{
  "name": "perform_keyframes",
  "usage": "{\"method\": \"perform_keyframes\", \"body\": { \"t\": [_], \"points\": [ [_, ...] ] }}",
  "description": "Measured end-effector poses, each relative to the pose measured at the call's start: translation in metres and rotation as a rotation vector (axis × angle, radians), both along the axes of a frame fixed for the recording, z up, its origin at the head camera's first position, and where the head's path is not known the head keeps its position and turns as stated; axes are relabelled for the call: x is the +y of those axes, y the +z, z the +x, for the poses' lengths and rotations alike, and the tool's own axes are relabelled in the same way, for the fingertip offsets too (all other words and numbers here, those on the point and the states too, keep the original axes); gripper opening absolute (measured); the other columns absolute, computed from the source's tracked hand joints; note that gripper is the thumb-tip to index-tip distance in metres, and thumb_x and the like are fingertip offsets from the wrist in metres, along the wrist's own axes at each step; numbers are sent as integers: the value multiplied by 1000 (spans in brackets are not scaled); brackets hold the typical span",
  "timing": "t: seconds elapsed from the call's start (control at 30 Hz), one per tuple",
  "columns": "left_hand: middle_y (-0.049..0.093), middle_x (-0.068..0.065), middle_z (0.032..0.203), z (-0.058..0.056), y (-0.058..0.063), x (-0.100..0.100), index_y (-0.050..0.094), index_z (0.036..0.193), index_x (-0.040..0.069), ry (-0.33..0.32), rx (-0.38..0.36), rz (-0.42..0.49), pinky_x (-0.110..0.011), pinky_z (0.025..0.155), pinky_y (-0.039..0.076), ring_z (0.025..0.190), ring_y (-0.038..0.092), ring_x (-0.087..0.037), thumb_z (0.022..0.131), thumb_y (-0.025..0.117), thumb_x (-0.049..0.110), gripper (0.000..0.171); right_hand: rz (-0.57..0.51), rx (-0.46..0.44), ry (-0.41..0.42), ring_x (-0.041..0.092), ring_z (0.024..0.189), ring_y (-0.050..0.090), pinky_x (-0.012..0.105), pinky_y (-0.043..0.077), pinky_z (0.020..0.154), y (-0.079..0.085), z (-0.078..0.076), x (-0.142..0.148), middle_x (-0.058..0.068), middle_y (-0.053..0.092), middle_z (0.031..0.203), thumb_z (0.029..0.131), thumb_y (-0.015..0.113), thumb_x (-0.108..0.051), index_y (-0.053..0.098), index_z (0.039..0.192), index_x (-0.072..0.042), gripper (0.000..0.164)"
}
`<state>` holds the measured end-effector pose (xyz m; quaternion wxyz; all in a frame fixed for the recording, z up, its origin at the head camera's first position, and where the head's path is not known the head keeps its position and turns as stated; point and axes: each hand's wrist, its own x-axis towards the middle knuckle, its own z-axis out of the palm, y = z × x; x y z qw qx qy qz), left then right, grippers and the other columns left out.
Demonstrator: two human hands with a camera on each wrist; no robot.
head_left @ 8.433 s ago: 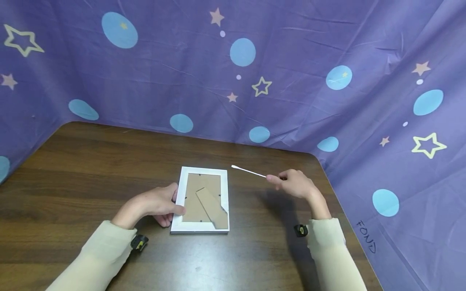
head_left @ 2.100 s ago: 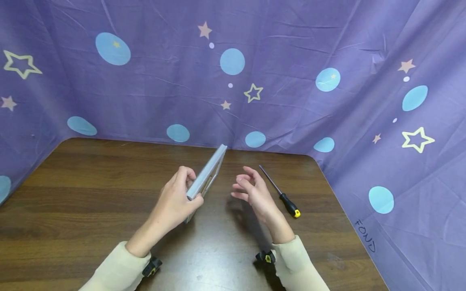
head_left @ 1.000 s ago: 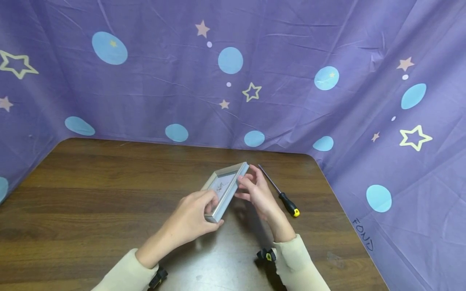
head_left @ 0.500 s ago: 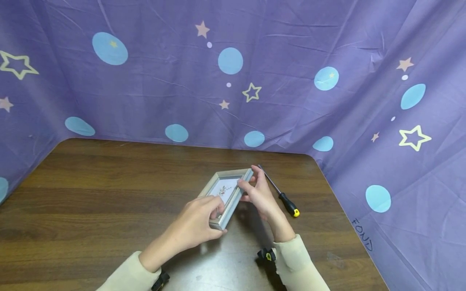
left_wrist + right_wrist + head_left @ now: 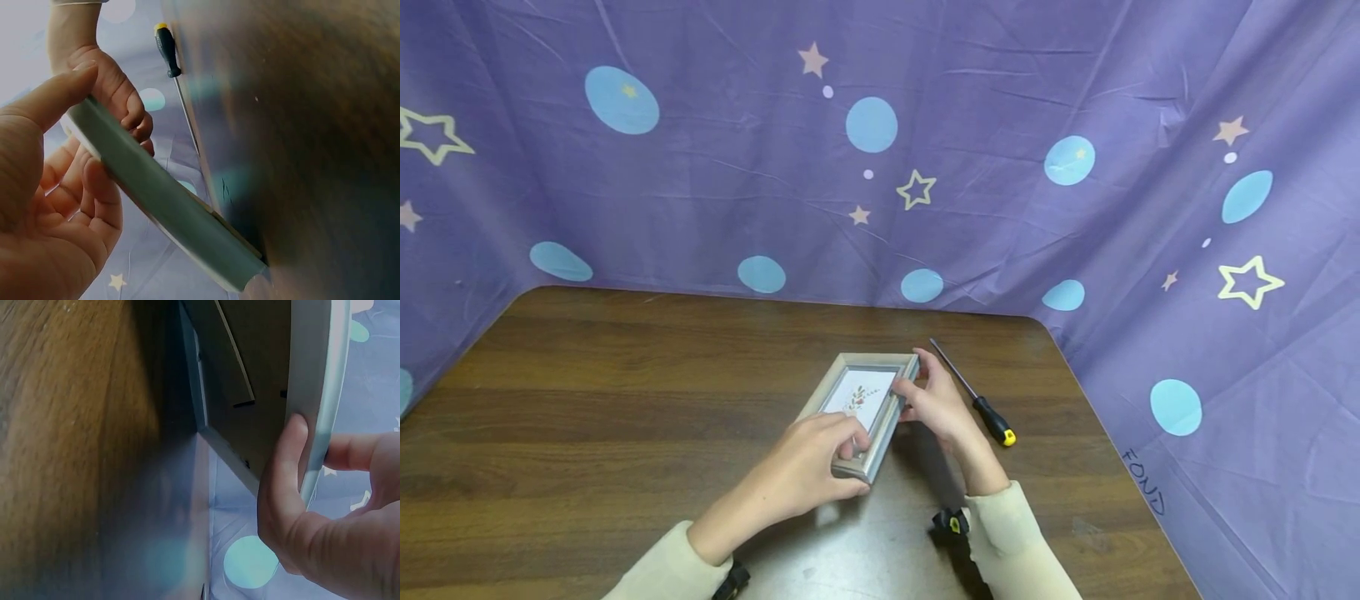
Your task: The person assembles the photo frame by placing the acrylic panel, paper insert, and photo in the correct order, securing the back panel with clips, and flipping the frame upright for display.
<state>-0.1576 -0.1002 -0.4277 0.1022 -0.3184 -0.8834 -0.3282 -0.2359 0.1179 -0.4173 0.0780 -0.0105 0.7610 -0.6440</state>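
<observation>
A pale picture frame is held face up and tilted above the table, showing a white print with a small floral design. My left hand grips its near end, thumb at the near corner and fingers bent over the front. At the far right corner my right hand holds the side rail between thumb and fingers. In the right wrist view the brown backing board with its stand flap faces down toward the table. The left wrist view catches the frame's outer edge side-on between both hands.
A screwdriver with a black and yellow handle lies on the wooden table, just right of my right hand. A purple curtain with stars and dots hangs along the table's back and right sides.
Earlier the frame lay back up and my right hand held the screwdriver. The screwdriver was put down, the frame lifted and turned over; my right hand took its side, and the frame tilted flatter.
</observation>
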Motion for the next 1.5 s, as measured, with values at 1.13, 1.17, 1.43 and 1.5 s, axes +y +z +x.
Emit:
{"method": "perform_keyframes", "body": {
  "t": [1.13,1.17,1.43,1.5],
  "points": [
    [62,-24,137,-21,-1,-49,31,159,-11,287,-551,-110,-67,110,49,128,59,-45,66,101,40,127,143,-2,67,27,105,67,35,66,81,-21,-11,10,30,47,147,101,62,-3,31,160,6,67],
    [63,-24,136,-22,-2,-50,32,158,-12,290,-553,-115,-66,110,49,126,59,-45,66,101,41,127,156,7,75,28,107,67,34,66,81,-21,-11,10,29,49,146,100,62,-3,33,160,5,66],
    [65,-20,120,-22,-5,-51,48,147,-14,292,-540,-140,-59,100,58,108,65,-34,65,100,45,113,214,52,159,36,122,67,43,62,97,-23,-10,8,28,51,153,100,62,0,33,161,6,68],
    [65,-17,115,-22,-5,-51,49,146,-13,289,-542,-142,-57,97,59,104,65,-31,67,100,44,110,225,45,165,37,124,66,45,60,102,-23,-9,8,28,49,156,100,63,-1,31,162,6,70]
  ]
}}
